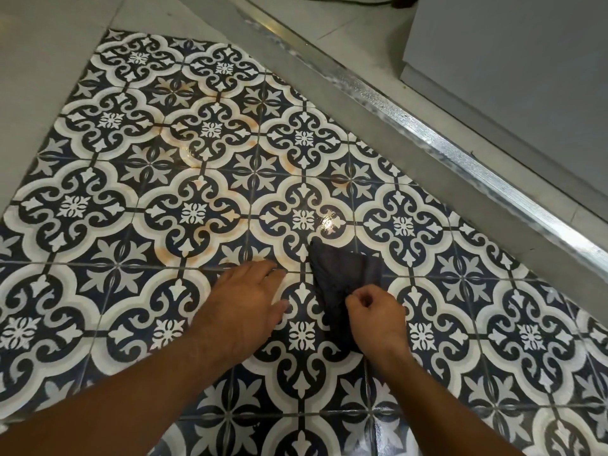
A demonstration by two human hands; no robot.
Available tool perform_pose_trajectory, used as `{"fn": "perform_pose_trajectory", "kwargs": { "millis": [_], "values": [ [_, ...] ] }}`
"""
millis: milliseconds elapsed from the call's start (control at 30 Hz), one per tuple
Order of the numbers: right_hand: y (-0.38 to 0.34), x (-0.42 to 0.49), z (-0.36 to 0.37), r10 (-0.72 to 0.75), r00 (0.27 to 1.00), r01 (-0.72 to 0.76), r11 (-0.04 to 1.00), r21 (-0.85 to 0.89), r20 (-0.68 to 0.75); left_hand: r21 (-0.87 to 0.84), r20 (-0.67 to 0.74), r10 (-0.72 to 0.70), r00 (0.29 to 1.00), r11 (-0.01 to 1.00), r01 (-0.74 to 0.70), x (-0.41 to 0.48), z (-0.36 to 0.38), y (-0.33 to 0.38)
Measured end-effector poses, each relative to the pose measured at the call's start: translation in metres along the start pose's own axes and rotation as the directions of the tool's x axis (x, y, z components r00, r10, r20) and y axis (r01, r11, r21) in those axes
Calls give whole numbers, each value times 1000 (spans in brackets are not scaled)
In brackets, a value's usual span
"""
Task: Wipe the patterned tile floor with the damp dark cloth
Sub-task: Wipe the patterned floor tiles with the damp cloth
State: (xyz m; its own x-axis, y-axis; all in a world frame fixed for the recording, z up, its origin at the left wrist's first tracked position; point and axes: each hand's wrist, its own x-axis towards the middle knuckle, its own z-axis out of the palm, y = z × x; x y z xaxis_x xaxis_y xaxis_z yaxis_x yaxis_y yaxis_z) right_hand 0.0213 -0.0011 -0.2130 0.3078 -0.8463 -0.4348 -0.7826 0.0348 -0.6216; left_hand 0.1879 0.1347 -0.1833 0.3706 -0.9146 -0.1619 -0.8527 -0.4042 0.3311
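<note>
Where the dark cloth lies, just right of the frame's centre, it is spread flat on the patterned tile floor in a rough triangle, its tip pointing up toward a bright wet glint on the tile. Its lower edge runs under the right hand, whose fingers are curled in and pinched on the fabric's near part; the grip looks like a thumb-and-forefinger pinch, though the knuckles hide the exact contact. Most of the cloth extends above and to the upper left of those fingertips, lying on the floor beyond them.

Just left of the cloth, apart from it by a strip of bare tile, the left hand rests palm down with its fingers loosely extended and grasping nothing, fingertips toward the cloth's left edge.

Both forearms reach in from the bottom of the frame. Orange-brown stains mark several tiles in the upper middle. A grey threshold with a metal strip runs diagonally from top centre to the right edge, with plain pale flooring at upper left.
</note>
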Motion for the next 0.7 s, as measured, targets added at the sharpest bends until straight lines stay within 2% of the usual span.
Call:
{"fn": "perform_pose_trajectory", "kwargs": {
  "millis": [100,167,267,367,467,567,633,700],
  "values": [
    [1,2,0,26,996,-43,977,209,86,-79,16,98,995,992,-97,3,13,19],
    [1,0,0,23,993,-58,953,298,120,-189,40,125,991,975,-116,10,23,29],
    [4,-3,1,4,989,-56,937,344,150,-335,65,79,995,941,-52,27,31,38],
    [6,-3,1,25,986,-86,925,371,166,-371,142,53,988,929,4,42,37,44],
    [6,0,0,52,989,-92,948,305,136,-354,164,15,986,934,45,50,37,48],
    [2,7,-2,45,998,-50,993,109,46,-361,140,-46,989,928,94,57,35,51],
    [-1,11,-4,-12,1000,12,1000,0,-14,-339,129,-66,989,935,106,61,34,54],
    [-4,13,-5,-143,986,136,987,-82,-83,-310,117,-85,990,943,117,64,35,57]
  ]
}}
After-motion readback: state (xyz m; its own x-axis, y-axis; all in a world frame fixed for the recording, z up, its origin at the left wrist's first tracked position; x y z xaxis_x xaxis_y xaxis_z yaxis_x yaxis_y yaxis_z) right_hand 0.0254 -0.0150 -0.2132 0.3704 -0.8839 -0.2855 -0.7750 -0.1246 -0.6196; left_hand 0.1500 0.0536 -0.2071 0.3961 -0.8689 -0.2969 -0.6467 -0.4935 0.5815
